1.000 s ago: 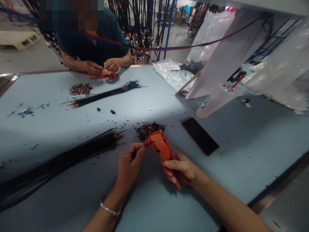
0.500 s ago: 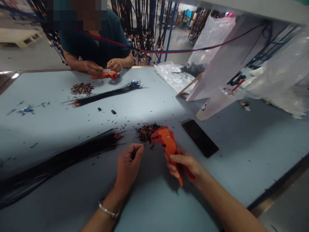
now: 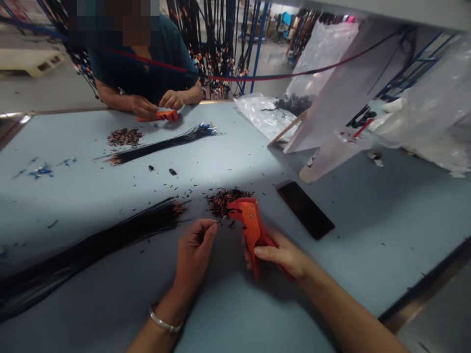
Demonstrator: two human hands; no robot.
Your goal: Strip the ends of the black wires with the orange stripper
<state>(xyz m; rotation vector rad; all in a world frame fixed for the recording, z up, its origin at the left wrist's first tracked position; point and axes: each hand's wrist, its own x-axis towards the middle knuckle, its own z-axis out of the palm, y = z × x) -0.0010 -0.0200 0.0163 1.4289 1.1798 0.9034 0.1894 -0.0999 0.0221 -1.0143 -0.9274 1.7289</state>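
Observation:
Between thumb and forefinger, my left hand [image 3: 196, 245] pinches a thin black wire [image 3: 220, 221], whose short tip points right. My right hand [image 3: 277, 252] is wrapped round the handles of an orange and red wire stripper [image 3: 250, 220]. The stripper's jaws face left, a small gap away from the wire tip. Just behind the jaws lies a heap of black and copper-coloured offcuts [image 3: 221, 200]. To the left, a long bundle of black wires [image 3: 110, 240] rests on the table, its copper-coloured ends near my left hand.
A phone [image 3: 305, 209] lies right of the stripper. Across the table [image 3: 228, 147], a co-worker's hands [image 3: 158, 104] are at another orange tool [image 3: 167, 115], by a second wire bundle [image 3: 162, 143] and offcut pile [image 3: 124, 137]. A slanted white panel [image 3: 327, 98] and plastic bags [image 3: 265, 115] stand at the right.
The wire stripper has turned more upright in my right hand, and its handles have spread apart. My left hand stays almost in place with the wire.

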